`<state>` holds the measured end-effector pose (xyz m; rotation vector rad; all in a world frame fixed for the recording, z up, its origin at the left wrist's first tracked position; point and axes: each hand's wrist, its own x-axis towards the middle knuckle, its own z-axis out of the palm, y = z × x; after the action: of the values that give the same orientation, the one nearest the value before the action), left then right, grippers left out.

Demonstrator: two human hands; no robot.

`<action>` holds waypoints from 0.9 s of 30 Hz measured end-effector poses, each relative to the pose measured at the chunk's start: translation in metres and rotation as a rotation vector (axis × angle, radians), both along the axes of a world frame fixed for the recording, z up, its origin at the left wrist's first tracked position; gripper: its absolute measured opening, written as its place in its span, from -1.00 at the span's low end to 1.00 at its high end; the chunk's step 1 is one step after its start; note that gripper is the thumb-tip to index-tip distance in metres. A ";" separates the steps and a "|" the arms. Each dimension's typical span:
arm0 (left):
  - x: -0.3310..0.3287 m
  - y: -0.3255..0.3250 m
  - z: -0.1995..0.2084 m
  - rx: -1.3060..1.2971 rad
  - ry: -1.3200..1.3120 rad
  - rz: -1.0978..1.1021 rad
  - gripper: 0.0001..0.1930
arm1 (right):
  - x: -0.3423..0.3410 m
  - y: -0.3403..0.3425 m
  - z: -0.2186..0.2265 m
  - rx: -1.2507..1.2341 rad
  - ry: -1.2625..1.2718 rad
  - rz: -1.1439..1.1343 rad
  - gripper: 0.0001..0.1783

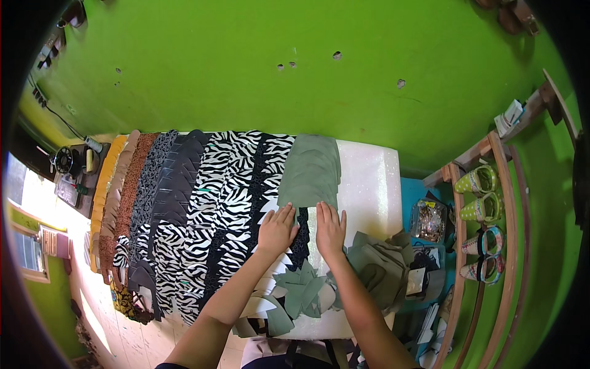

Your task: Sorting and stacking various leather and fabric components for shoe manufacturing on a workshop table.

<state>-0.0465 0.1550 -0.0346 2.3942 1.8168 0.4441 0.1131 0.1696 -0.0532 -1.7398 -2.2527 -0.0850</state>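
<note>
A column of overlapping grey-green cut pieces (308, 169) with curved edges lies on the white sparkly table top (367, 184). At its near end, my left hand (278, 229) rests with fingers stretched out, the fingertips at the column's lower left corner. Opposite it, my right hand (330, 227) lies with straight fingers at the lower right corner. Neither hand grips anything. Between my forearms is a loose pile of green and whitish cut pieces (302, 288). Left of my left hand run rows of overlapping zebra-print pieces (212, 194).
Further left lie dark grey (178, 184), brown and yellow rows of pieces. Crumpled grey-green material (378, 267) sits right of my right forearm. Beyond it is a plastic box of small items (428, 220). A wooden rack (501, 246) holds small shoes (482, 209). A green wall (233, 74) stands behind the table.
</note>
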 end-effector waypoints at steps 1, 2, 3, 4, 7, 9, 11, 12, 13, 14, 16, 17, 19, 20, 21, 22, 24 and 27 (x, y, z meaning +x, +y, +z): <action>-0.001 0.000 0.000 0.020 -0.026 0.003 -0.54 | -0.001 -0.001 0.002 -0.006 0.000 -0.002 -0.56; -0.003 0.001 0.002 0.022 -0.027 -0.006 -0.54 | -0.002 -0.001 0.003 -0.004 -0.002 -0.011 -0.56; -0.004 0.003 0.004 -0.010 -0.033 0.004 -0.55 | -0.002 0.000 0.003 -0.024 0.040 0.003 -0.56; -0.002 0.001 0.007 -0.043 -0.041 0.015 -0.55 | 0.000 0.000 0.003 -0.045 0.080 0.019 -0.56; 0.007 -0.011 0.021 -0.122 -0.093 0.046 -0.61 | 0.010 -0.009 0.012 -0.084 0.101 0.091 -0.56; 0.014 -0.021 0.023 -0.124 -0.188 0.045 -0.69 | 0.020 -0.020 0.022 -0.099 0.138 0.179 -0.55; 0.023 -0.034 0.027 -0.132 -0.175 -0.035 -0.70 | 0.031 -0.036 0.037 -0.087 0.141 0.167 -0.56; 0.029 -0.040 0.028 -0.153 -0.160 -0.109 -0.71 | 0.037 -0.044 0.044 -0.089 0.145 0.160 -0.58; 0.037 -0.047 0.028 -0.105 -0.194 -0.138 -0.72 | 0.043 -0.052 0.050 0.020 0.183 0.157 -0.64; 0.047 -0.052 0.028 -0.097 -0.195 -0.136 -0.72 | 0.051 -0.062 0.055 0.028 0.182 0.160 -0.64; 0.073 -0.060 0.029 -0.050 -0.326 -0.197 -0.76 | 0.071 -0.081 0.067 0.035 0.270 0.052 -0.69; 0.085 -0.064 0.030 -0.034 -0.358 -0.205 -0.74 | 0.081 -0.090 0.068 0.092 0.227 0.026 -0.71; 0.110 -0.073 0.034 -0.006 -0.392 -0.231 -0.73 | 0.097 -0.107 0.072 0.098 0.167 -0.033 -0.70; 0.121 -0.077 0.037 0.022 -0.429 -0.259 -0.71 | 0.104 -0.113 0.075 0.104 0.105 -0.095 -0.69; 0.130 -0.079 0.040 0.033 -0.434 -0.268 -0.65 | 0.110 -0.114 0.073 0.130 0.025 -0.110 -0.70; 0.138 -0.082 0.040 0.033 -0.436 -0.267 -0.65 | 0.116 -0.116 0.070 0.129 0.023 -0.110 -0.70; 0.150 -0.091 0.039 0.070 -0.396 -0.279 -0.64 | 0.124 -0.119 0.063 0.121 0.009 -0.097 -0.58; 0.163 -0.100 0.044 0.046 -0.369 -0.258 -0.62 | 0.132 -0.117 0.053 0.166 -0.021 -0.093 -0.68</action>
<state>0.1163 0.0547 0.0095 2.3356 1.3381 0.8376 0.2456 0.0530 -0.0002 -1.7622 -2.1118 -0.3019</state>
